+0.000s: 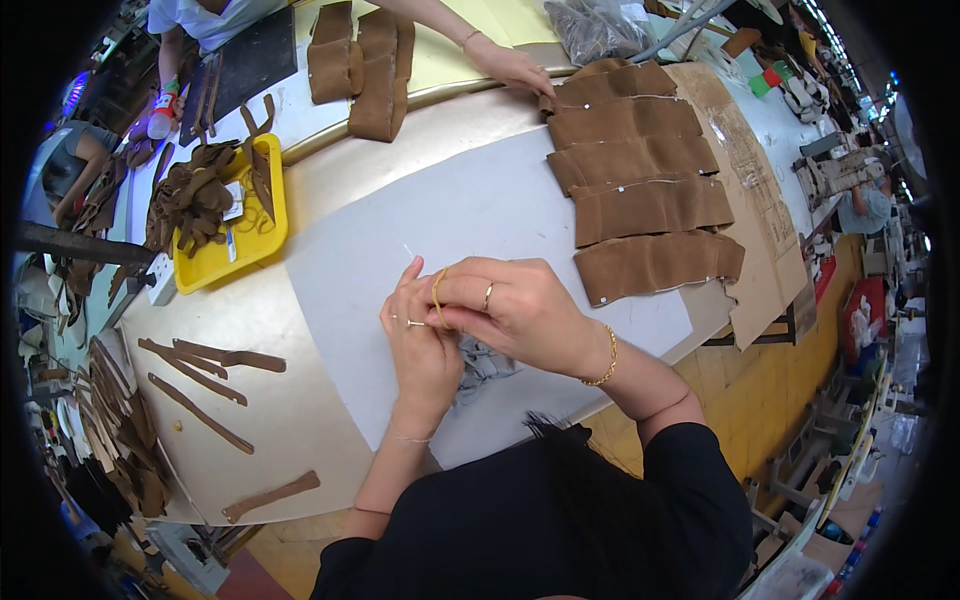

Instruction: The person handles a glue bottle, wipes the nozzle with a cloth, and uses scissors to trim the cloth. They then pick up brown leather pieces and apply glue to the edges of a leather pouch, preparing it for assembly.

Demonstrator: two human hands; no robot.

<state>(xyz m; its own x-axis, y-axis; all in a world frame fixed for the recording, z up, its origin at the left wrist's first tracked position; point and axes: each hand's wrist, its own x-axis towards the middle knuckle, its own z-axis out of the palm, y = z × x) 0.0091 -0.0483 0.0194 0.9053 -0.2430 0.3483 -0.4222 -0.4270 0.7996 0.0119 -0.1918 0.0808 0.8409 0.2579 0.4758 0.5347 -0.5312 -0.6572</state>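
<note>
Above the pale sheet, my two hands meet near the middle of the view. My right hand [515, 305] pinches a thin yellow rubber band [438, 290] between thumb and fingers. My left hand [420, 350] is right beside it with its fingers curled and one fingertip pointing up; what it holds, if anything, is hidden. A fine white thread [408, 250] shows just above the left fingertip. To the right lie several overlapping brown suede-like pieces [655, 210] in a column, the nearest one [660, 268] close beyond my right hand.
A yellow tray [280, 190] at left holds brown strips and rubber bands. Loose brown strips [200, 412] lie front left. Another person's hand [510, 68] touches the far end of the column. More brown pieces [380, 80] lie at the back; cardboard [750, 170] sits at right.
</note>
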